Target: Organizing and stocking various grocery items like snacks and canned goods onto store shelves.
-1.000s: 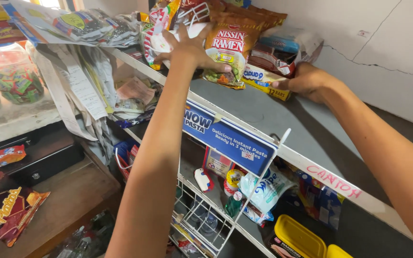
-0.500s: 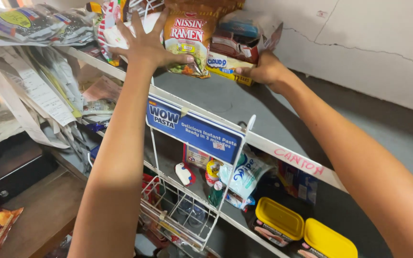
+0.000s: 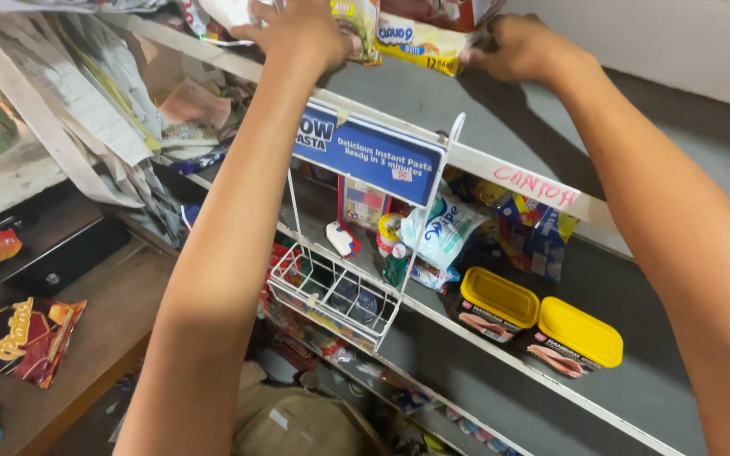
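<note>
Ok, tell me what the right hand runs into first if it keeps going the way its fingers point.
The right hand points left along the top shelf, so it would likely first meet the yellow snack box, which its fingers already seem to touch. Depth is hard to judge here.

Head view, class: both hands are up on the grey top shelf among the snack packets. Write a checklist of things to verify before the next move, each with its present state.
1. Left hand on the packets at the back of the top shelf: ok, it rests on them.
2. Right hand at the yellow snack box: ok, fingers touch its end.
3. Firm grip on either item: cannot tell, fingers partly out of frame.
4. Shelf in front of the box bare: ok.
5. White wire rack hanging below the forearms, apart from them: ok.
6. Two yellow-lidded tubs on the lower shelf upright: ok.
</note>
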